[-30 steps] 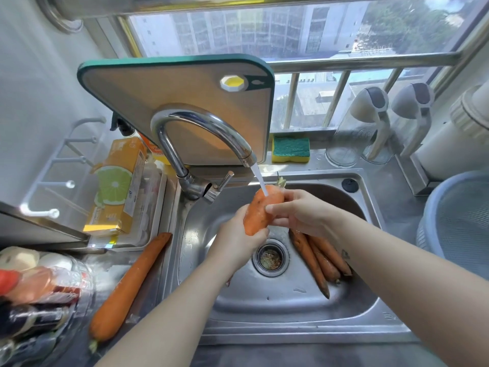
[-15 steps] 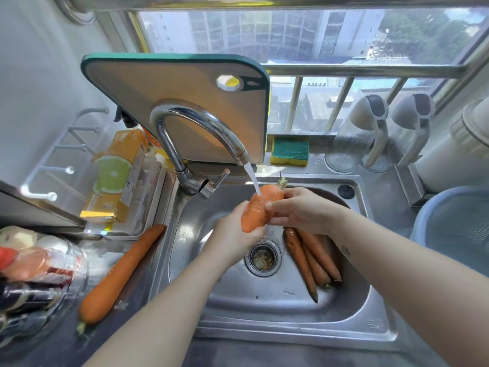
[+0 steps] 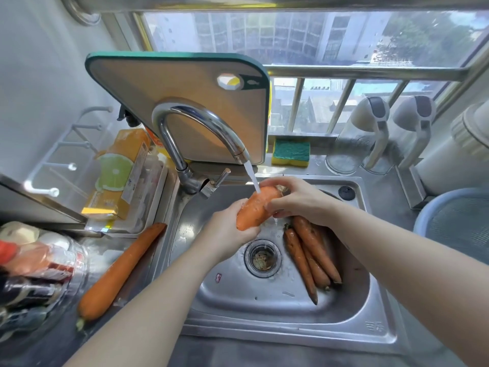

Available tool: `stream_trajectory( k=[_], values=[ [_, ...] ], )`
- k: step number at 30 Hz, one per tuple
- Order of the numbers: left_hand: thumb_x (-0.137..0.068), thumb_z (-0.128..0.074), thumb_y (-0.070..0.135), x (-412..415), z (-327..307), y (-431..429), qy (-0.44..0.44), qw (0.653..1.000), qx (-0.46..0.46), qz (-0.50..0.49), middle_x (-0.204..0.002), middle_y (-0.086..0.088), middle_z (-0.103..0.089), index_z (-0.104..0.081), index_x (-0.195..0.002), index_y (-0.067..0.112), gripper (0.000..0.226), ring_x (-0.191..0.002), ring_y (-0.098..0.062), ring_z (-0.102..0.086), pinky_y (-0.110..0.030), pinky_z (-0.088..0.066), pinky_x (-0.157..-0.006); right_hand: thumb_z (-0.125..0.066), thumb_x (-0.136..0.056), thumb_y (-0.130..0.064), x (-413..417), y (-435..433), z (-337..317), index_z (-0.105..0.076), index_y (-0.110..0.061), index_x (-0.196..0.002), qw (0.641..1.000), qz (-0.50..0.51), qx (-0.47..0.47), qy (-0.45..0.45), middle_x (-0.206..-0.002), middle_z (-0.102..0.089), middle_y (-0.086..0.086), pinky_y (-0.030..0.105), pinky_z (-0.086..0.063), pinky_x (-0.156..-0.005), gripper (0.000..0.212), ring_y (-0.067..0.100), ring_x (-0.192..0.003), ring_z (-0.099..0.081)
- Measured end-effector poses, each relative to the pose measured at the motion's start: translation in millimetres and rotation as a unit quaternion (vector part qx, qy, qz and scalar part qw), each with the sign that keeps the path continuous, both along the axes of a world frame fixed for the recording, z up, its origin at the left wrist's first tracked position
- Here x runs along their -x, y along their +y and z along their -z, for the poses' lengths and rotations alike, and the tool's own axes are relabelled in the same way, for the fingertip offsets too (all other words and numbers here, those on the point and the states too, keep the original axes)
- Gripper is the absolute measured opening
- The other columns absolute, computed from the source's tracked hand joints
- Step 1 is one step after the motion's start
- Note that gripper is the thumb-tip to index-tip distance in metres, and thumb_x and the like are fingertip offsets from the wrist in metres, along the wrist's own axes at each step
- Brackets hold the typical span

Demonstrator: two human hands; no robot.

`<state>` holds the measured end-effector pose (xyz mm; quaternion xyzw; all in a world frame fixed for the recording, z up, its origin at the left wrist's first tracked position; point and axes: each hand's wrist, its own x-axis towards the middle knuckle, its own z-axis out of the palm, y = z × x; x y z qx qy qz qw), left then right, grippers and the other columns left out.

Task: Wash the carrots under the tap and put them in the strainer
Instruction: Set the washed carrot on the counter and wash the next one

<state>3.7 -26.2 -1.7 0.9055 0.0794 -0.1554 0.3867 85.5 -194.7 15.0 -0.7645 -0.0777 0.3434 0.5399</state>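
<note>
My left hand (image 3: 227, 234) grips the low end of the carrot (image 3: 255, 209) from 7 o'clock; my right hand (image 3: 299, 200) curls round its top at 2 o'clock, under the running tap (image 3: 201, 128). The strainer (image 3: 455, 221) sits at 3 o'clock.

Single head-worn wide-angle view, looking forward and steeply down, close over the sink (image 3: 375, 327); forearms enter from the bottom edge, window (image 3: 304, 35) across the top.

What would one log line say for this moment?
step: rinsing | left hand, right hand: grip held carrot under tap | sink: other carrots | counter carrot: left of sink
</note>
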Motion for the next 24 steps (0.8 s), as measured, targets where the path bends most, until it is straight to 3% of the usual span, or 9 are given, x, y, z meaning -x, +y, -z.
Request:
stream_trajectory(
  k=[5,10,15,20,24],
  values=[
    [-0.077,-0.067,0.041,-1,0,5,0.008,1.0,-0.006,0.011,-0.101,0.01,-0.066,-0.046,-0.126,0.044,0.053,-0.085,-0.012,-0.063,-0.032,-0.052,-0.076,-0.064,-0.08,0.003,5,3,2,-0.059,-0.015,-0.12,1.0,0.015,-0.013,0.002,-0.102,-0.064,0.016,0.039,-0.057,-0.083,0.044,0.024,-0.083,-0.065],
    [-0.078,-0.067,0.042,-1,0,8,0.017,0.999,-0.018,0.031,-0.103,0.01,-0.066,-0.045,-0.13,0.041,0.057,-0.086,-0.012,-0.063,-0.034,-0.053,-0.079,-0.068,-0.08,0.001,11,3,3,-0.059,-0.019,-0.116,1.0,0.027,-0.015,-0.001,-0.096,-0.063,0.011,0.026,-0.058,-0.074,0.042,0.017,-0.076,-0.064],
    [-0.077,-0.067,0.046,-2,2,9,0.019,0.998,-0.033,0.04,-0.105,0.01,-0.066,-0.043,-0.13,0.043,0.058,-0.088,-0.014,-0.063,-0.036,-0.053,-0.081,-0.067,-0.079,0.002,11,4,8,-0.06,-0.015,-0.12,0.999,0.043,-0.017,0.013,-0.105,-0.064,0.016,0.035,-0.058,-0.083,0.044,0.026,-0.085,-0.066],
    [-0.077,-0.066,0.045,-4,2,9,0.015,0.998,-0.038,0.041,-0.103,0.01,-0.066,-0.042,-0.13,0.045,0.058,-0.088,-0.015,-0.064,-0.037,-0.053,-0.081,-0.068,-0.08,0.001,10,6,6,-0.059,-0.016,-0.118,0.998,0.055,-0.012,0.01,-0.099,-0.064,0.013,0.027,-0.058,-0.074,0.042,0.017,-0.078,-0.064],
    [-0.076,-0.067,0.045,-5,3,11,0.02,0.998,-0.027,0.044,-0.106,0.009,-0.066,-0.042,-0.132,0.044,0.061,-0.088,-0.015,-0.064,-0.035,-0.052,-0.082,-0.063,-0.082,0.003,7,4,6,-0.058,-0.014,-0.124,0.998,0.041,-0.019,0.038,-0.103,-0.066,0.015,0.028,-0.057,-0.076,0.045,0.019,-0.081,-0.067]
  ],
)
